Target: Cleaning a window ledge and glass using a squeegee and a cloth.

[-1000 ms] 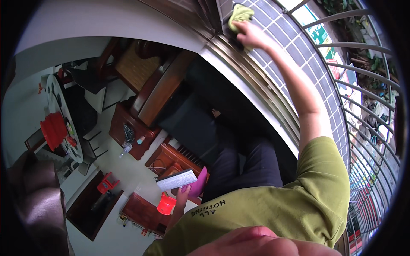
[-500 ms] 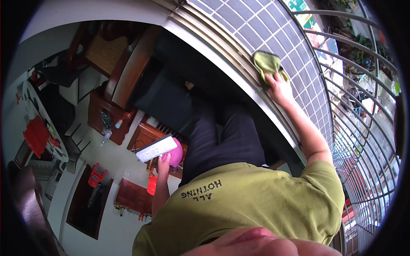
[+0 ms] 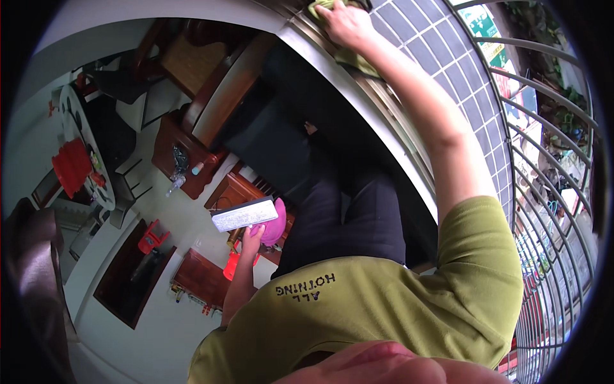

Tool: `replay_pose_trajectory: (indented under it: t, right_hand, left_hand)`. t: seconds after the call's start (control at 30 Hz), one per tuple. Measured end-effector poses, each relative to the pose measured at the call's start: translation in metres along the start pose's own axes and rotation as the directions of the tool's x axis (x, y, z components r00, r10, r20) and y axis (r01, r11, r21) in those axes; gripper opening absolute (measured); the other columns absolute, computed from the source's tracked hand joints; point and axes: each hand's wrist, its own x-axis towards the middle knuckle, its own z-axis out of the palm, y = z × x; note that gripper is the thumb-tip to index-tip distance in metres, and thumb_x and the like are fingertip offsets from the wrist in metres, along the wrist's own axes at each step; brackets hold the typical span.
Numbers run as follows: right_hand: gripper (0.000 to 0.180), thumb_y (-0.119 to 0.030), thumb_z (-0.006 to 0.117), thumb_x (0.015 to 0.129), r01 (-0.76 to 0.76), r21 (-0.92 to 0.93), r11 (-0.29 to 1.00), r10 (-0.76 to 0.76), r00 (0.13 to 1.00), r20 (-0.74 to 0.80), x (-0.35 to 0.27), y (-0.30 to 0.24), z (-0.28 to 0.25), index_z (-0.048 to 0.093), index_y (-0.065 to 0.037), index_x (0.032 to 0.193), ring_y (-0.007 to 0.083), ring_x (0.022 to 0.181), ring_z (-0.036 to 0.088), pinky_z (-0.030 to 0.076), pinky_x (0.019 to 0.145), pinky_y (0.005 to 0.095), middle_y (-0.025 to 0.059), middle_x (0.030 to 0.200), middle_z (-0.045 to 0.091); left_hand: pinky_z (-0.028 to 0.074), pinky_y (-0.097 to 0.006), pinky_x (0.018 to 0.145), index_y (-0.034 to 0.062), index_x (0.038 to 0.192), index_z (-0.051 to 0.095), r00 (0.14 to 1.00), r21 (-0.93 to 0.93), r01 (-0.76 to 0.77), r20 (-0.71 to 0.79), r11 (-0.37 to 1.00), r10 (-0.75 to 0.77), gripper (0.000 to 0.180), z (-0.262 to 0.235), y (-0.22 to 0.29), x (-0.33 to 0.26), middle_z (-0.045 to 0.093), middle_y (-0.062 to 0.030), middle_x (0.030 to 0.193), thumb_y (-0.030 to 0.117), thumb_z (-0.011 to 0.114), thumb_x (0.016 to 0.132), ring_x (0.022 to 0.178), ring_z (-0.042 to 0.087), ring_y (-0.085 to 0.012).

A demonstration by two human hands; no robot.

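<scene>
From the head view I look down my own olive-green short-sleeved shirt (image 3: 396, 307) and black trousers (image 3: 348, 211) to a room far below. My right hand (image 3: 345, 24) is stretched up to the top of the picture, palm flat with the fingers spread and pressed onto a yellow-green cleaning cloth (image 3: 350, 57); part of the cloth shows above the knuckles and part hangs out below the wrist, so the hand lies on it rather than closing round it. The cloth sits on the grey ribbed window track (image 3: 384, 121), right where the track meets the gridded window screen (image 3: 441, 57). Beyond the screen curve the metal bars of a balcony grille (image 3: 543, 192), with the street outside well below. My left hand (image 3: 251, 238) hangs low beside my left hip, fingers curled shut round the pink handle of a window squeegee with a flat pale grey head (image 3: 244, 214); the head lies roughly level, just above the knuckles, touching nothing else. Behind it on the pale floor I see dark wooden low tables (image 3: 185, 153), one carrying small bottles, a red plastic stool (image 3: 151, 238) and a round white table with a red chair (image 3: 71, 165) at the left edge. A blurred pink shape at the bottom edge is too close to make out.
</scene>
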Motion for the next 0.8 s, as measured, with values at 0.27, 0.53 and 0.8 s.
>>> replay_pose_trajectory:
  t: [0.27, 0.53, 0.8]
  right_hand:
    - [0.018, -0.018, 0.053, 0.074, 0.133, -0.269, 0.954, -0.073, 0.972, 0.222, 0.024, 0.002, 0.003, 0.068, -0.011, 0.079, 0.0256, 0.072, 0.062, 0.046, 0.062, 0.0430, 0.0090, 0.076, 0.066]
    - [0.036, -0.013, 0.055, 0.074, 0.110, -0.182, 0.977, -0.056, 0.958, 0.280, -0.162, 0.040, -0.010, 0.050, -0.005, 0.109, 0.0283, 0.081, 0.057, 0.047, 0.066, 0.0410, 0.0140, 0.095, 0.052]
    - [0.045, -0.008, 0.056, 0.069, -0.160, -0.097, 0.982, 0.183, 0.932, 0.313, -0.390, 0.078, -0.045, 0.051, -0.006, 0.113, 0.0294, 0.086, 0.055, 0.047, 0.070, 0.0392, 0.0125, 0.093, 0.053]
  left_hand:
    - [0.042, -0.031, 0.087, -0.0003, 0.120, 0.047, 0.998, 0.065, -0.004, 0.055, 0.998, 0.000, 0.047, 0.019, -0.009, -0.001, 0.057, -0.0127, 0.111, 0.022, 0.063, 0.082, 0.103, 0.054, -0.0199]
    - [0.039, -0.032, 0.091, -0.0005, 0.123, 0.044, 0.998, -0.068, 0.064, 0.032, 0.996, -0.062, 0.050, 0.011, -0.012, -0.011, 0.054, -0.0126, 0.116, 0.023, 0.063, 0.083, 0.107, 0.051, -0.0205]
    - [0.036, -0.032, 0.095, -0.0016, 0.129, 0.039, 0.994, 0.037, 0.087, 0.065, 0.995, -0.090, 0.059, 0.021, -0.001, 0.004, 0.049, -0.0151, 0.124, 0.027, 0.063, 0.083, 0.115, 0.046, -0.0231]
